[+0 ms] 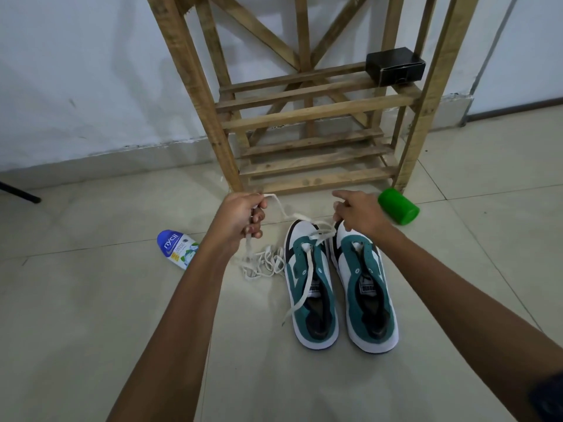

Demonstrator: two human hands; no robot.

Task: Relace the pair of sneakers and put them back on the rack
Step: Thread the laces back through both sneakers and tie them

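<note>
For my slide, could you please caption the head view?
Left hand pulls a white lace from the left sneaker before a wooden rack.

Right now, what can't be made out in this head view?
- Right hand: the back of the hand hides what its fingers hold.
- Rack: top cut off by the frame's upper edge.
- Black box: contents too dark.
- Bottle: small print unreadable.

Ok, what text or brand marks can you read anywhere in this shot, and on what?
"nycil": on the blue top of the white bottle lying on the floor; its smaller print is too small to read.
Tongue labels on the left sneaker and right sneaker: blurred, unreadable.
Black box on the rack: no readable text.
</note>
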